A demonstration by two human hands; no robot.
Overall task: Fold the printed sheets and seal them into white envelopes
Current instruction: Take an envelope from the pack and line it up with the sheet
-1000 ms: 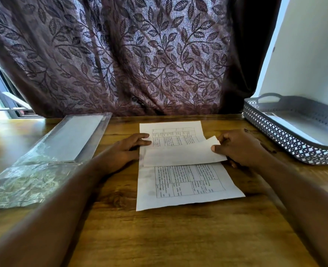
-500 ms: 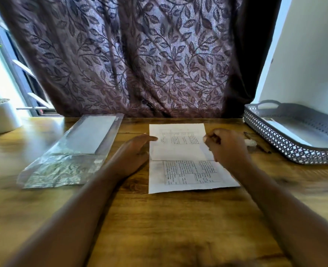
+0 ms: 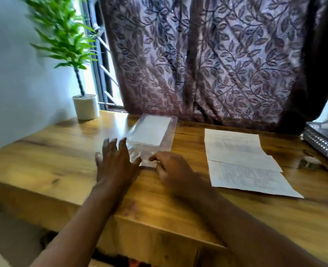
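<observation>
A clear plastic packet holding white envelopes lies on the wooden table, left of centre. My left hand rests flat, fingers spread, on the packet's near left corner. At the near open end of the packet, my right hand has its fingertips on the plastic; the blur hides whether it grips. A folded printed sheet lies on a flat printed sheet to the right, untouched.
A potted green plant stands at the table's far left by the wall. A grey perforated tray sits at the right edge. A leaf-patterned curtain hangs behind the table. The table's near edge runs below my forearms.
Both hands left the printed sheets and moved left to the envelope packet. The view swung left, bringing the plant into sight. The folded sheet stays on the flat one.
</observation>
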